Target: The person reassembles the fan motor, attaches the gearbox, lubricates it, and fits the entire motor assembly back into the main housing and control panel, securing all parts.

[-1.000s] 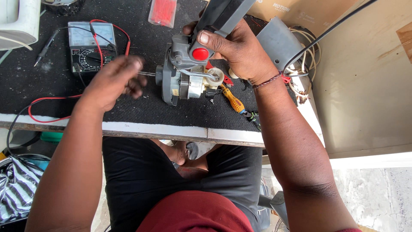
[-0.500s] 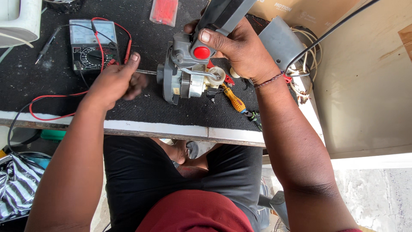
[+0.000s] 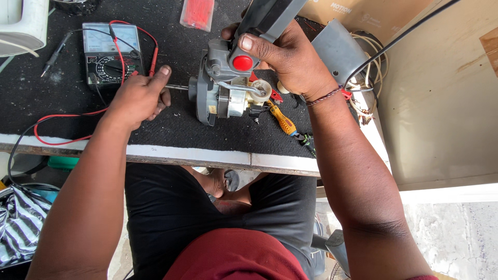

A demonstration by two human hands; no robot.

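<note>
A grey fan motor (image 3: 220,96) with a red round button (image 3: 242,63) and a steel shaft (image 3: 178,87) lies on the black mat (image 3: 166,127). My right hand (image 3: 282,57) grips the motor's grey top housing from the right. My left hand (image 3: 137,96) is closed around the tip of the shaft on the motor's left side. An orange-handled screwdriver (image 3: 282,121) lies just right of the motor, below my right wrist.
An analog multimeter (image 3: 110,54) with red and black leads (image 3: 62,137) sits at the back left. A red flat pack (image 3: 197,13) lies at the top. A grey cover with a wire bundle (image 3: 358,62) and a wooden board (image 3: 441,103) are on the right.
My left hand has slid right along the mat and closed on the shaft end. My right hand and the motor have stayed in place.
</note>
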